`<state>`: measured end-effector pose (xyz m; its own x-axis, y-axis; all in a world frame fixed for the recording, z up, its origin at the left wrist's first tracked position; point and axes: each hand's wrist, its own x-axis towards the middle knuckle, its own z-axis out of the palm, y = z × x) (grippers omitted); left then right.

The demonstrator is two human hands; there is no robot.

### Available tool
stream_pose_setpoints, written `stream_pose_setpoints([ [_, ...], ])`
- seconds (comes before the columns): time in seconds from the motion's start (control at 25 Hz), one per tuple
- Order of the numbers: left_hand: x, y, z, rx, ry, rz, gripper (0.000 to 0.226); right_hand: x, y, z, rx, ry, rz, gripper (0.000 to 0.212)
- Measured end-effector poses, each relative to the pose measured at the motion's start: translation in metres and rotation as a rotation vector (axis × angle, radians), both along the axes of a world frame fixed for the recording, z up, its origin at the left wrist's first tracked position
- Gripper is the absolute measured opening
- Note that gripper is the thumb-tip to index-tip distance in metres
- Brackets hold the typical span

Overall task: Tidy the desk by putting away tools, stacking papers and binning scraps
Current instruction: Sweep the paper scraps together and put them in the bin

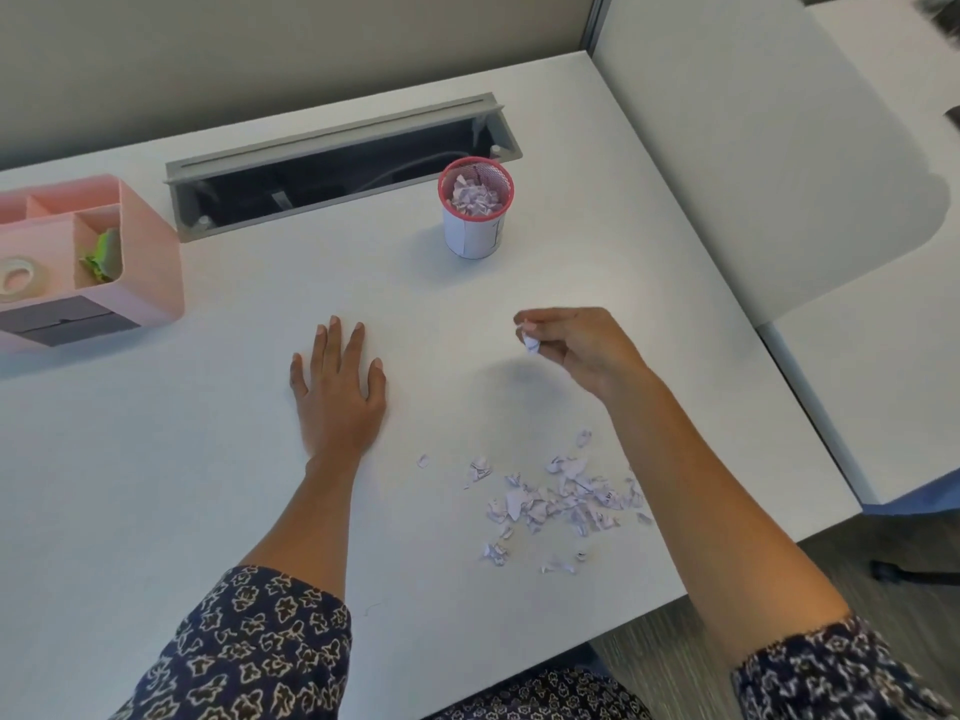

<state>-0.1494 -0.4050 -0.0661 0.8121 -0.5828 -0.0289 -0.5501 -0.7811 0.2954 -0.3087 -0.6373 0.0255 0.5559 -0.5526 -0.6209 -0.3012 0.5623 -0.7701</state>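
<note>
We see the left hand [337,387] lying flat on the white desk [208,459] at the centre of the frame, palm down, fingers straight and slightly spread, holding nothing. The right hand [576,350] hovers above the desk right of centre, its fingertips curled in and pinching a small crumpled paper scrap [531,343]. Below that hand, toward the lower right of the frame, a loose pile of torn scraps [561,498] lies scattered on the desk near its front edge. Above centre stands a pink mesh cup [475,215] with white paper around its lower part, upright and filled nearly to the rim with more scraps, just in front of the open grey cable tray [337,168] set into the desk. At the left edge we find a pink desk organiser [150,283]; one compartment holds a roll of clear tape [18,280] and another something green [101,257] that we cannot make out. Dark floral sleeves [249,646] cover both upper arms at the bottom of the frame
</note>
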Motion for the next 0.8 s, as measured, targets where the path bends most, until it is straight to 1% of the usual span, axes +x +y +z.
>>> stream_pose_setpoints([
  [0.12,0.001,0.000,-0.001,0.006,-0.009,-0.004,0.054,0.041,-0.019,0.023,-0.089,-0.061,-0.015,0.013],
  [0.24,0.002,0.000,-0.002,0.014,-0.010,-0.004,0.056,0.087,-0.037,0.041,-0.249,-0.055,-0.032,0.012],
  [0.32,0.002,-0.001,-0.001,0.017,-0.004,0.000,0.056,0.117,-0.048,0.044,-0.450,0.052,-0.020,0.013],
  [0.4,0.003,-0.001,-0.001,0.023,-0.001,0.003,0.056,0.141,-0.057,0.042,-0.721,0.210,0.075,0.020],
  [0.48,0.003,-0.001,-0.001,0.025,0.000,0.006,0.056,0.155,-0.063,0.041,-0.916,0.313,0.192,0.025],
  [0.56,0.004,-0.002,0.000,0.021,0.008,0.007,0.056,0.161,-0.066,0.038,-1.006,0.373,0.309,0.028],
  [0.64,0.004,-0.003,0.001,0.024,0.006,0.010,0.056,0.160,-0.068,0.039,-1.057,0.377,0.374,0.028],
  [0.72,0.003,-0.003,0.001,0.017,0.005,0.015,0.055,0.154,-0.070,0.042,-1.093,0.317,0.313,0.025],
  [0.8,0.003,-0.003,0.000,0.014,-0.003,0.021,0.055,0.142,-0.073,0.043,-1.101,0.244,0.168,0.024],
])
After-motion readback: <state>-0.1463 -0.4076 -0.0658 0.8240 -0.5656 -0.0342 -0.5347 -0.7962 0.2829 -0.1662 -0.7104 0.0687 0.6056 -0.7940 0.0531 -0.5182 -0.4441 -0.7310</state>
